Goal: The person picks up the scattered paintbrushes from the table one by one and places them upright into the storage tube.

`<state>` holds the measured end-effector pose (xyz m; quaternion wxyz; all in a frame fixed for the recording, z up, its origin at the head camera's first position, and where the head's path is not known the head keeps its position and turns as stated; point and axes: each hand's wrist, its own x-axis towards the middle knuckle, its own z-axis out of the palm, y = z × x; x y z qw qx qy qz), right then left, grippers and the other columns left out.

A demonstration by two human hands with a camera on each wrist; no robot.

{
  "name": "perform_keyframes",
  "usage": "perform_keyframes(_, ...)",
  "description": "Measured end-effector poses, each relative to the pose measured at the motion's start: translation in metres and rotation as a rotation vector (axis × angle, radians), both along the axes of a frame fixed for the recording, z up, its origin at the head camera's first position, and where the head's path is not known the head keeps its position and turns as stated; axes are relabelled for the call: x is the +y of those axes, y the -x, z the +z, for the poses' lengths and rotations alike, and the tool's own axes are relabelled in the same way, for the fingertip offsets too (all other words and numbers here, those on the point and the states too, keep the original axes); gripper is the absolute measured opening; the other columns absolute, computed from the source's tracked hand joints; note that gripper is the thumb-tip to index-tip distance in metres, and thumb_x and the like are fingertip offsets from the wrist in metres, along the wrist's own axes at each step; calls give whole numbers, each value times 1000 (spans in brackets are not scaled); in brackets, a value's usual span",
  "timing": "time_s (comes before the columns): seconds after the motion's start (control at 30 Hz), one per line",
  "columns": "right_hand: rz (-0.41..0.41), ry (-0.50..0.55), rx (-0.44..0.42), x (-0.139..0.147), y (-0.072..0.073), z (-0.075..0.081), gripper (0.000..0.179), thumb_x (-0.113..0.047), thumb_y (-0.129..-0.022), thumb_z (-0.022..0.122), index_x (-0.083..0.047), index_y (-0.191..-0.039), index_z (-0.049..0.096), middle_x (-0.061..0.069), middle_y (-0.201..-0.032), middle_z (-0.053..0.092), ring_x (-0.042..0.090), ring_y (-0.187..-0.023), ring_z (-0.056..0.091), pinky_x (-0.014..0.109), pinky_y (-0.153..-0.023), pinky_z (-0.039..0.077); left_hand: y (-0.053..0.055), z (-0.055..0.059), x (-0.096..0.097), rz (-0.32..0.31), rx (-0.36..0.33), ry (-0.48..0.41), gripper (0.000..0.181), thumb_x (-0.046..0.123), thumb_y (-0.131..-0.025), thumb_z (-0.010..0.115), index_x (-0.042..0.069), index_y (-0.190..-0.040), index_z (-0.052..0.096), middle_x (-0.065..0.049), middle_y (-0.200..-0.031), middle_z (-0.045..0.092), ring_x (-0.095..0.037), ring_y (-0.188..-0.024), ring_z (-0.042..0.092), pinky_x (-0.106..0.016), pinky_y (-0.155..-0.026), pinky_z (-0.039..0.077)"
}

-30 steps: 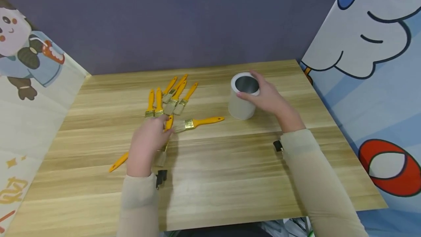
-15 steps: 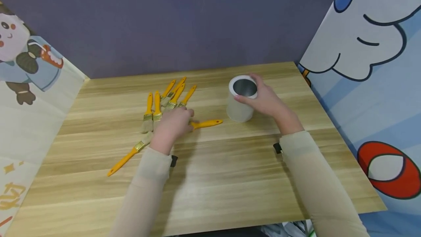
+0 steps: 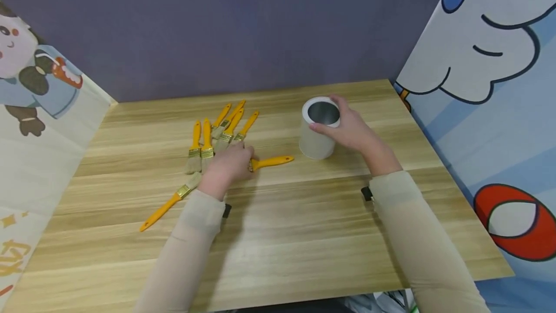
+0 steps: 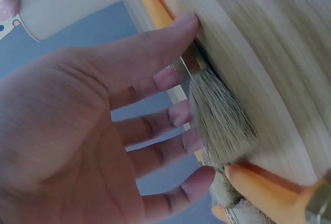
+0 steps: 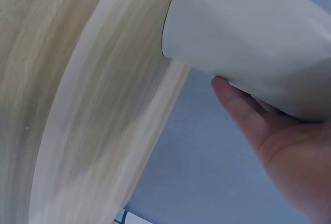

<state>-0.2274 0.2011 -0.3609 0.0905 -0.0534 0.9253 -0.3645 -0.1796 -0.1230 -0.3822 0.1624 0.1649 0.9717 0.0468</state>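
Note:
My left hand (image 3: 229,165) is over a paintbrush with an orange handle (image 3: 272,161) that lies crosswise on the table. In the left wrist view its thumb and fingers pinch the brush at the metal band, above the pale bristles (image 4: 220,115). From the head, the hand hides those bristles. My right hand (image 3: 349,129) grips the rim of a white can (image 3: 316,144), with the thumb in front and fingers behind. The can stands upright, grey inside. In the right wrist view the can's smooth side (image 5: 243,32) fills the upper right, fingertips against it.
Several more orange-handled paintbrushes (image 3: 234,122) lie bunched beyond and left of my left hand. One separate paintbrush (image 3: 162,211) points toward the front left of the wooden table (image 3: 304,235). A dark wall (image 3: 260,28) rises behind; printed panels flank both sides.
My left hand has moved right and slightly away from me, from the brushes on the left to the crosswise paintbrush. In the last half second it barely shifts. My right hand stays on the can.

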Motion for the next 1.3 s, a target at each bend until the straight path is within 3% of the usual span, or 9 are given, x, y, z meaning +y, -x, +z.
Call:
perform_keyframes(0.3, -3, 8, 7, 1, 0, -1, 120, -74, -86, 73, -21, -171, 8, 26, -163, 42, 45, -147, 46, 65, -119, 41, 2, -4, -13, -10, 27, -7, 50, 31, -91, 85, 7, -133, 70, -14, -131, 72, -36, -122, 65, -57, -108, 53)
perform_keyframes(0.43, -8, 16, 9, 1, 1, -1, 119, -73, -86, 74, -23, -171, 8, 26, -163, 42, 45, -147, 47, 64, -119, 41, 3, -3, -18, -17, 39, -32, 42, 29, -89, 87, 8, -123, 74, -12, -123, 75, -34, -115, 67, -55, -106, 55)
perform_keyframes(0.57, -13, 22, 11, 1, 2, -1, 118, -73, -86, 75, -24, -171, 9, 25, -162, 43, 45, -147, 46, 65, -119, 41, 4, 0, -24, -29, 46, -82, 33, 31, -90, 83, 10, -113, 74, -8, -111, 76, -28, -101, 67, -50, -94, 58)
perform_keyframes(0.77, -6, 25, 17, -1, 2, -2, 117, -70, -87, 75, -21, -171, 10, 27, -161, 44, 46, -147, 46, 64, -119, 40, 4, 18, -31, 13, 8, -187, 50, 35, -94, 80, 10, -135, 68, -11, -131, 73, -27, -106, 71, -51, -97, 58)
perform_keyframes(0.87, -5, 27, 25, 0, 3, -1, 116, -68, -88, 76, -20, -171, 12, 27, -160, 45, 46, -145, 48, 64, -118, 41, 2, 31, -32, -2, 16, -244, 49, 33, -95, 80, 11, -137, 67, -10, -129, 73, -23, -94, 69, -48, -92, 58)
perform_keyframes(1.03, -7, 35, 47, 1, 5, 1, 113, -66, -88, 77, -19, -170, 14, 28, -157, 47, 46, -144, 49, 63, -117, 42, 0, 45, -33, -30, 30, -366, 46, 30, -95, 80, 12, -135, 67, -5, -103, 73, -17, -64, 50, -40, -77, 51)
perform_keyframes(1.17, -1, 30, 35, 2, 5, -1, 115, -68, -87, 76, -19, -170, 13, 27, -160, 45, 46, -146, 47, 63, -119, 41, -4, 52, -32, -31, 46, -450, 45, 29, -94, 82, 15, -134, 67, 3, -67, 51, -14, -52, 35, -38, -65, 46)
perform_keyframes(1.23, 0, 25, 25, 2, 5, -2, 116, -69, -87, 76, -20, -170, 12, 27, -161, 44, 45, -147, 47, 63, -119, 40, -6, 54, -32, -30, 51, -496, 44, 28, -93, 83, 17, -133, 67, 4, -59, 38, -14, -51, 33, -37, -62, 44)
perform_keyframes(1.3, -1, 28, 20, 2, 4, -3, 117, -70, -86, 76, -21, -171, 11, 26, -163, 42, 45, -148, 46, 64, -120, 40, -8, 56, -31, -16, 45, -546, 43, 29, -93, 84, 20, -131, 68, 6, -59, 34, -15, -53, 34, -36, -61, 42)
